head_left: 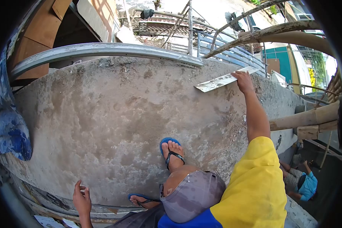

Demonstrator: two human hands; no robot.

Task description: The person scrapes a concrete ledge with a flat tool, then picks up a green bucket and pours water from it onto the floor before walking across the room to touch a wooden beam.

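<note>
Your right hand point(244, 81) has hold of a flat strip point(216, 82), fingers bent against it; the longer part runs leftward from them, a shorter end to the right. Your left hand point(82, 199) is free, fingers loosely curled above the near left of the slab point(102, 125). Your right hand hides part of the strip, and its underside can't be made out. It is straight, pale and smeared; the slab is rough, blotchy concrete, with a long ridged metal rail point(114, 49) along its far edge.
</note>
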